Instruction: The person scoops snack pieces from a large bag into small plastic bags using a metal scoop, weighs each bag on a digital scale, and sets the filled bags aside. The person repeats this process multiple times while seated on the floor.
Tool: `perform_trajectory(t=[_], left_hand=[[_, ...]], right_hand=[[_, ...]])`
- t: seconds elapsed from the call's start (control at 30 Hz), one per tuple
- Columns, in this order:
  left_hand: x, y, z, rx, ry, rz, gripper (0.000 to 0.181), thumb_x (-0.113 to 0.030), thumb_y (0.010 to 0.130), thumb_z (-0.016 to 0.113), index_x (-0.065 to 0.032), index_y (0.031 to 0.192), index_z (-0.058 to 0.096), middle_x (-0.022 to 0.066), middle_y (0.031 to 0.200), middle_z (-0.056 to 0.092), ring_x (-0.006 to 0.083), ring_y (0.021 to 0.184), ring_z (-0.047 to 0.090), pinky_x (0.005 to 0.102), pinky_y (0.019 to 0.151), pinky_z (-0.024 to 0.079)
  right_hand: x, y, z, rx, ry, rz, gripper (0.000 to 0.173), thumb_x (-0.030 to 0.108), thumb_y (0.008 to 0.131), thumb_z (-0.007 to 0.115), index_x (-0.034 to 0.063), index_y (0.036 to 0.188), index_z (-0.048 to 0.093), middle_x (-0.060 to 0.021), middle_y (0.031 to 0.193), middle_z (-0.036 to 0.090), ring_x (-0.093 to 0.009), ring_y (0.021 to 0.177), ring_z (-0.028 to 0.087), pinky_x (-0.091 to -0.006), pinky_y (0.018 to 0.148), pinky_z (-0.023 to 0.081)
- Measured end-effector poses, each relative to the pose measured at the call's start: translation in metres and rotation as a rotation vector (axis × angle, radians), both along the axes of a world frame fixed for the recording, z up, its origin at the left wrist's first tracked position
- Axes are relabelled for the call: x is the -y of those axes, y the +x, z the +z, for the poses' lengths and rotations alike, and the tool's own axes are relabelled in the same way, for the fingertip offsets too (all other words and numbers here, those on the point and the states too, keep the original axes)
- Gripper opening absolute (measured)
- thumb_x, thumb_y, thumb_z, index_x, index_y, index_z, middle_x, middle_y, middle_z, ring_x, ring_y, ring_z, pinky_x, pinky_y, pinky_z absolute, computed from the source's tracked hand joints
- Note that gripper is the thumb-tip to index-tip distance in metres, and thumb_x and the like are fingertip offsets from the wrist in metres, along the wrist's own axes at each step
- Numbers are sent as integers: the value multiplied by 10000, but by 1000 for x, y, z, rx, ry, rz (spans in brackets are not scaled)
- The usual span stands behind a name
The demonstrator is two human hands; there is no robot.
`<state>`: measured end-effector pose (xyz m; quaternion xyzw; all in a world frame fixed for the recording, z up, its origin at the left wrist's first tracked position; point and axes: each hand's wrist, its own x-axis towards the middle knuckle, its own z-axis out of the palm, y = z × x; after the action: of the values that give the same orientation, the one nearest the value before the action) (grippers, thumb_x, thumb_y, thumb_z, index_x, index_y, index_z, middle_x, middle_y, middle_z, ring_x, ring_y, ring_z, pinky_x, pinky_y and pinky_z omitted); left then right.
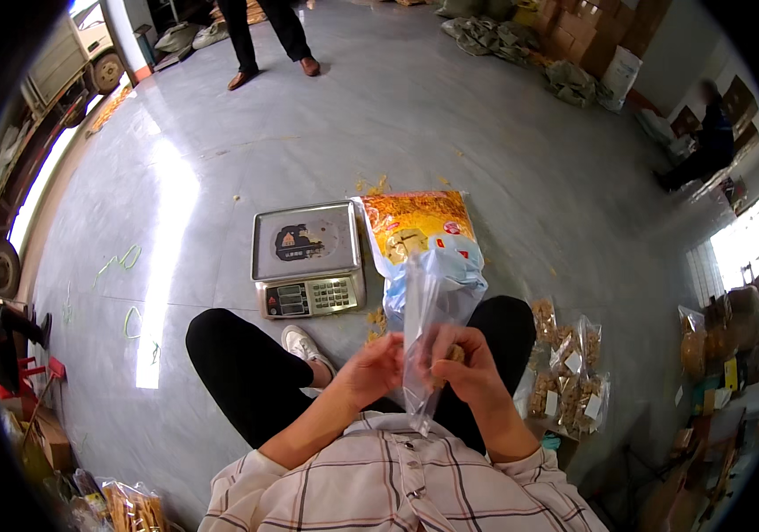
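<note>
A clear plastic bag (420, 359) hangs upright between my hands, above my lap. My left hand (379, 366) is at the bag's left edge, its fingertips against the film. On the other side, my right hand (462, 359) is curled round a small tan-brown piece (456, 354) and touches the bag too. Beyond my hands a large printed orange and light-blue bag (419, 226) lies on the floor. Left of it stands a digital scale (306, 259), whose metal tray carries only dark marks and a few crumbs.
Several filled clear packets (569, 372) lie beside my right knee. Crumbs (377, 319) are scattered on the floor near the scale. A person (263, 33) stands ahead; another sits at far right (711, 133). Sacks (485, 36) and cartons (582, 30) are stacked at the back.
</note>
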<state>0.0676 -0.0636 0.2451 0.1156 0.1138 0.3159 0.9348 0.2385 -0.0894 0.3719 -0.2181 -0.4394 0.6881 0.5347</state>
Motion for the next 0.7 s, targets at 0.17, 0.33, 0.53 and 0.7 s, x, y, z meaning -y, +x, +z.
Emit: perform_trajectory(t=[0.17,0.33,0.53,0.7], left_hand=[[1,-31,19,-129,-66,-77,520,-481,901,447,-99,1254,455,78,1098,589,267,1039,558,311,791,468],[10,-8,15,28,-193,-351,521,-463,918,362,-73,1249,462,132,1164,567,374,1056,545,416,767,492],[5,-10,-3,-137,-299,90,286,-245,855,564,-64,1076,545,52,952,612,214,870,587,347,727,480],[-16,-25,-20,-382,-265,296,97,-172,847,622,-81,856,589,-26,661,553,71,531,485,180,467,406]], right_hand=[[-1,-12,-28,-89,-172,-17,222,167,797,660,35,717,501,-107,839,538,-138,606,536,-238,490,440],[-8,-19,-24,-46,-197,8,200,134,814,638,23,728,495,-112,871,534,-122,591,519,-232,491,414],[-6,-3,-34,-46,-129,-95,173,140,843,616,39,754,507,-88,860,534,-106,604,515,-214,537,423],[4,19,-63,125,-247,-379,105,127,851,615,45,831,554,-49,767,572,-75,575,511,-217,518,429]])
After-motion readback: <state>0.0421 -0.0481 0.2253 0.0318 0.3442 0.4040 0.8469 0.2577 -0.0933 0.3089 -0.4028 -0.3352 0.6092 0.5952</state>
